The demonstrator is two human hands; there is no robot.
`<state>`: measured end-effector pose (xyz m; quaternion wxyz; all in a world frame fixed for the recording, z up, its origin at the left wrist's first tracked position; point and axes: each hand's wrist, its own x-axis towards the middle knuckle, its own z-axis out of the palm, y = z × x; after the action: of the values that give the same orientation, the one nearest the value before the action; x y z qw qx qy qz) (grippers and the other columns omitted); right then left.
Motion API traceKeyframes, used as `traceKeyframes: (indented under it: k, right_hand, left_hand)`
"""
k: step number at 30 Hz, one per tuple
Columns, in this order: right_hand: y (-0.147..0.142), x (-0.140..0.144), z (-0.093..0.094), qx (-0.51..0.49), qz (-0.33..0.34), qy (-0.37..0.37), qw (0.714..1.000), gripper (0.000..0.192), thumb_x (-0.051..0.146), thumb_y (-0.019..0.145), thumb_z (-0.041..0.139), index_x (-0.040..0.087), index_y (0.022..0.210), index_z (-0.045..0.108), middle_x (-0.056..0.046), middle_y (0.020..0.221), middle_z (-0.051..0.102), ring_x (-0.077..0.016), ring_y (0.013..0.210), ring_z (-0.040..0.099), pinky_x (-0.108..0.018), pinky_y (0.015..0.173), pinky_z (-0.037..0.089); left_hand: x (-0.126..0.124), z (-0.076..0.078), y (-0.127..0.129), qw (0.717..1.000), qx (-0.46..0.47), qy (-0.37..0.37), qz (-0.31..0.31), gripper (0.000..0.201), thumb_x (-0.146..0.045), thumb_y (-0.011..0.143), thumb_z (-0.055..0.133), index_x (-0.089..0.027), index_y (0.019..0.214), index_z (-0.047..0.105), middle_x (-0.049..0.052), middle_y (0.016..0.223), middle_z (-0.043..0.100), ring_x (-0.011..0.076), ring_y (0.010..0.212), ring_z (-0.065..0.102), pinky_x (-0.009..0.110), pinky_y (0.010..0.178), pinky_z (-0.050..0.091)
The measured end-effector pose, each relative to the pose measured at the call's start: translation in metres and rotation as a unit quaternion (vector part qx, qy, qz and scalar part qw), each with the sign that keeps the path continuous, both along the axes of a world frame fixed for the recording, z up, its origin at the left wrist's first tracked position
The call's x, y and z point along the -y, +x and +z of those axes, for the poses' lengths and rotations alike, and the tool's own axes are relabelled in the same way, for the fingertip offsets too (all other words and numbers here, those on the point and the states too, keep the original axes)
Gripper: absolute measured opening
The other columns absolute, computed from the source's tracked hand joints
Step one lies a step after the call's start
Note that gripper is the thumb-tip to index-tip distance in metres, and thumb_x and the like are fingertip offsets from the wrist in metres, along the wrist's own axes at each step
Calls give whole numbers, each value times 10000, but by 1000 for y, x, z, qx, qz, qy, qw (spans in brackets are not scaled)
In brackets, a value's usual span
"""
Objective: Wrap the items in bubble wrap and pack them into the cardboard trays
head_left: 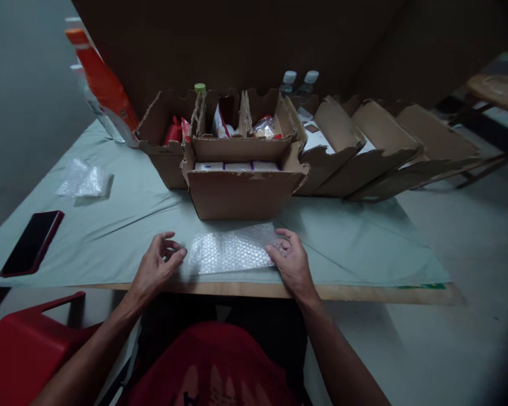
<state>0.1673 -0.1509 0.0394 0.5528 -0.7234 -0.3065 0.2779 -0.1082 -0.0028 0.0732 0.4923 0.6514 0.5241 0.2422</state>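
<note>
A clear sheet of bubble wrap (231,249) lies near the table's front edge, between my two hands. My right hand (291,259) pinches its right end between thumb and fingers. At the sheet's left end is my left hand (161,260), fingers curved and apart, with nothing in them. A small gap shows between its thumb and the wrap. Just beyond the sheet stands a low cardboard box (237,194) with white packs (238,167) inside it.
Behind stand several cardboard bins with packets (265,128) inside. At left are an orange bottle (105,84), more bubble wrap (82,179) and a phone (31,243). A red plastic stool (29,349) is at lower left. A wooden stool (499,84) stands far right.
</note>
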Motion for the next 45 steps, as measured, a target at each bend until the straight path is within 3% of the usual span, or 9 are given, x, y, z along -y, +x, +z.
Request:
traceKeyframes:
  k: [4, 7, 12, 17, 22, 25, 30, 37, 45]
  right_hand:
    - [-2, 4, 4, -94, -40, 4, 995, 696, 431, 762, 740, 227, 1361, 452, 29, 849, 563, -126, 617, 517, -226, 439, 478]
    - [-9, 7, 14, -173, -48, 31, 983, 740, 456, 741, 779, 249, 1374, 455, 7, 916, 583, -126, 636, 521, -222, 411, 506]
    - [-15, 21, 34, -266, -42, 30, 963, 782, 432, 674, 847, 253, 1337, 473, -4, 928, 627, -127, 627, 555, -207, 365, 513]
    - [-6, 41, 31, -236, -49, -3, 970, 766, 431, 637, 869, 240, 1286, 509, 25, 852, 620, -101, 564, 519, -206, 365, 503]
    - [-3, 41, 25, -12, -48, 31, 998, 533, 409, 737, 795, 217, 1200, 613, 13, 805, 620, -134, 638, 600, -264, 542, 576]
    - [-2, 30, 54, 175, -58, 107, 977, 456, 355, 827, 752, 250, 1252, 624, -52, 1041, 692, -179, 833, 681, -348, 780, 614]
    - [26, -23, 143, 359, -74, 287, 885, 511, 297, 835, 762, 300, 1303, 560, -16, 983, 676, -192, 831, 679, -358, 781, 599]
    - [94, -105, 197, 445, 157, 24, 881, 18, 184, 778, 646, 185, 795, 648, 10, 747, 620, -153, 703, 584, -273, 648, 449]
    - [82, -143, 208, 552, 283, -349, 703, 114, 123, 743, 641, 203, 771, 718, -27, 710, 672, -175, 648, 578, -282, 564, 316]
  left_hand:
    - [39, 13, -11, 971, 63, -221, -70, 470, -601, 731, 755, -165, 883, 667, 40, 763, 643, 151, 627, 598, 255, 519, 500]
    - [75, 14, 6, 852, 185, -479, -99, 559, -594, 682, 832, -136, 980, 712, 154, 982, 729, 222, 788, 696, 304, 587, 587]
    - [85, 4, 58, 738, 341, -575, 92, 300, -376, 792, 827, -152, 866, 642, 114, 993, 716, 215, 935, 743, 263, 750, 619]
    - [64, -4, 64, 833, 289, -442, 165, 331, -278, 691, 868, -180, 804, 573, -43, 689, 560, 93, 546, 611, 154, 390, 376]
    - [51, 5, 33, 994, 104, 13, 24, 269, -443, 750, 751, -195, 801, 659, 2, 697, 631, 145, 638, 603, 264, 582, 516]
    - [31, 27, 22, 946, 20, 323, 16, 276, -409, 787, 715, -218, 985, 688, 36, 837, 703, 179, 709, 648, 324, 711, 563]
    - [-29, 97, 38, 826, 46, 559, 51, 364, -398, 857, 669, -230, 1179, 665, 82, 1075, 715, 245, 951, 696, 379, 882, 545]
    - [-108, 157, 92, 884, -148, 379, -229, 314, -337, 817, 538, -189, 915, 797, 48, 802, 767, 176, 703, 670, 269, 683, 504]
    - [-153, 161, 118, 838, -251, 94, -475, 247, -376, 772, 575, -190, 658, 690, -8, 462, 544, 143, 423, 529, 228, 459, 383]
